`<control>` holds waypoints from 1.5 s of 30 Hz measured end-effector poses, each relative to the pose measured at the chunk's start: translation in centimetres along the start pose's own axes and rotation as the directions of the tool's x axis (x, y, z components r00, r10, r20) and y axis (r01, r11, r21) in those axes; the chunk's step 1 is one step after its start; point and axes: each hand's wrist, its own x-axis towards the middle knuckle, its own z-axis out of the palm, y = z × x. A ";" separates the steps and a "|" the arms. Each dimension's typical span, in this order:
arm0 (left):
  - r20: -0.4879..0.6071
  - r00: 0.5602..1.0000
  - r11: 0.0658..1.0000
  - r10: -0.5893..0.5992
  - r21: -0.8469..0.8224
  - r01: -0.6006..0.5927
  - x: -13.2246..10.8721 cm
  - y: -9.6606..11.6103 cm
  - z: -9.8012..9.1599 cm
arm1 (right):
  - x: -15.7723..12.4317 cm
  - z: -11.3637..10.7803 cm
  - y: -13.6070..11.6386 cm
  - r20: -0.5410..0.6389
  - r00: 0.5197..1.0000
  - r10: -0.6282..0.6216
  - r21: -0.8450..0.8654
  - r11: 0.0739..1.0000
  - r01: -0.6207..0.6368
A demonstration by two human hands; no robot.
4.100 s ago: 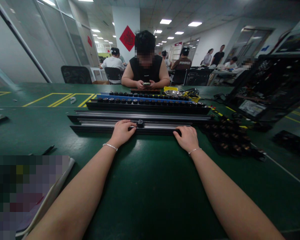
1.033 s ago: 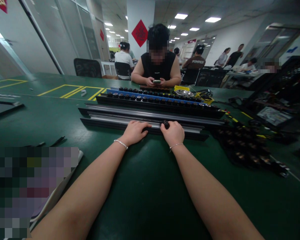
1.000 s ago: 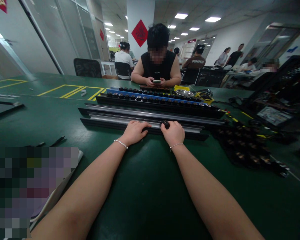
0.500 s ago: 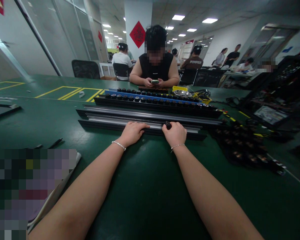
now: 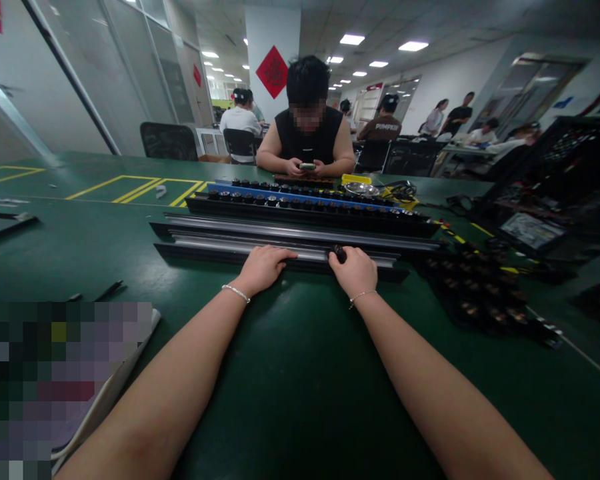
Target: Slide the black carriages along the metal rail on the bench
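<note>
A long black rail with a silver channel (image 5: 215, 244) lies across the green table (image 5: 300, 373) in front of me. My left hand (image 5: 263, 267) rests on the rail's near edge, its fingers stretched flat along it. My right hand (image 5: 356, 271) sits just to the right, fingers curled and pinching a small black knob (image 5: 339, 252) that sits in the channel. A second bare rail (image 5: 260, 225) lies right behind the first.
Behind the rails are a black strip (image 5: 305, 208) and a blue strip (image 5: 260, 189), both lined with knobs. A heap of black parts (image 5: 485, 293) lies right, below a black crate (image 5: 545, 193). A person (image 5: 307, 137) opposite holds a phone. A pixelated object (image 5: 55, 380) sits near left.
Four seconds ago the knob sat by my left hand and my right hand was far right on the rail. Now my right hand holds the knob, which has edged rightward along the channel.
</note>
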 end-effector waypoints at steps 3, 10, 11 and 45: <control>0.009 1.000 1.000 0.003 0.002 -0.003 0.1 0.0 0.0 | 0.0 -0.1 0.4 0.010 1.000 -0.029 -0.014 0.999 0.029; 0.025 1.000 1.000 -0.003 -0.003 0.003 0.0 0.1 -0.3 | 0.0 0.2 0.9 -0.047 0.999 -0.027 -0.013 1.000 0.026; 0.027 1.000 1.000 -0.004 -0.001 0.004 0.0 0.1 -0.3 | 0.1 0.2 1.0 -0.053 0.998 -0.026 -0.009 1.000 0.026; 0.039 0.999 1.000 0.010 0.002 -0.010 -0.1 -0.1 -0.5 | 0.8 -0.4 3.7 -0.085 0.991 0.103 -0.013 0.994 -0.104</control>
